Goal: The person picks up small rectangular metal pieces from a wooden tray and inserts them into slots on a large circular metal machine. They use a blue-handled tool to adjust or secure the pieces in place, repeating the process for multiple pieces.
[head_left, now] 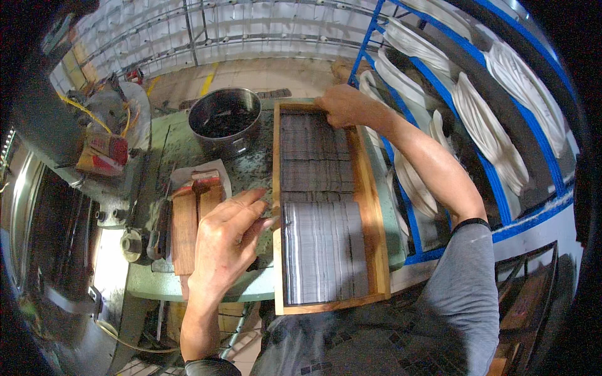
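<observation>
While resting on the worktop [150, 286], looks heavy and stiff: wooden tray [371, 244] packed with thin grey pieces [323, 250], best held by its 2 ends. Beside it, left hand [227, 235] with half-open, empty fingers; at far corner, right hand [342, 105] with curled fingers, cannot tell whether gripping.

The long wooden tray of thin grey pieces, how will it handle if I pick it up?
The wooden tray is probably stiff, judging by its solid-looking sides. It's likely fairly heavy, since thin pieces fill most of its length. With its open top, those pieces could slide or spill if it's tilted.
</observation>
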### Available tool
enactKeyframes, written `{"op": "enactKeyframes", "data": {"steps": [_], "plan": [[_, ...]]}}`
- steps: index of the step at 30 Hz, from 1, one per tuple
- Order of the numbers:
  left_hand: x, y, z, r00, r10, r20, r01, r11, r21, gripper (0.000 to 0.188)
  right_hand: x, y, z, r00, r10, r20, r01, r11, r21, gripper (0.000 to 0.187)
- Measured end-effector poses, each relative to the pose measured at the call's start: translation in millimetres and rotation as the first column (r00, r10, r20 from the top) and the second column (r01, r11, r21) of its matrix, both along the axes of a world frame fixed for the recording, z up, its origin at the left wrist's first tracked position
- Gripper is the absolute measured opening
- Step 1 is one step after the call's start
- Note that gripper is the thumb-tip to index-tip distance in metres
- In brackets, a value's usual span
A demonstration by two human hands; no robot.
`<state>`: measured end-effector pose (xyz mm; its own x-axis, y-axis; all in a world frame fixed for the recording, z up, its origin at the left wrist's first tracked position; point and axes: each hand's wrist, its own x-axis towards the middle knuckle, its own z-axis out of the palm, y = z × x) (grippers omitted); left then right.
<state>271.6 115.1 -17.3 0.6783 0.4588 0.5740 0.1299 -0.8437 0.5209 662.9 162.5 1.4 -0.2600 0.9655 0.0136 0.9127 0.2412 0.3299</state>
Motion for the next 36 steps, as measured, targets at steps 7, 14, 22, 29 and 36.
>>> {"op": "enactKeyframes", "data": {"steps": [7,14,22,29,36], "plan": [[-2,0,0,1.0,0.006,-0.009,-0.006,1.0,0.007,0.029,2,4,0,0.998,-0.05,0.044,0.053,0.996,-0.069,0.029],[-1,1,-1,1.0,0.001,-0.007,-0.001,1.0,-0.002,0.03,7,4,-8,0.999,-0.038,0.034,0.038,0.999,0.0,0.027],[-1,0,-2,1.0,-0.01,-0.008,0.01,1.0,0.005,0.028,11,-5,-22,0.98,-0.145,-0.135,0.168,0.968,0.184,0.021],[-1,-3,0,0.999,-0.044,-0.01,0.044,0.999,0.004,0.028,17,-8,-24,0.996,-0.076,0.044,0.068,0.987,0.148,0.014],[-10,-4,-1,0.999,-0.036,-0.005,0.036,0.999,0.008,0.029,20,-20,-23,0.953,0.044,0.298,-0.106,0.975,0.196,0.008]]}}
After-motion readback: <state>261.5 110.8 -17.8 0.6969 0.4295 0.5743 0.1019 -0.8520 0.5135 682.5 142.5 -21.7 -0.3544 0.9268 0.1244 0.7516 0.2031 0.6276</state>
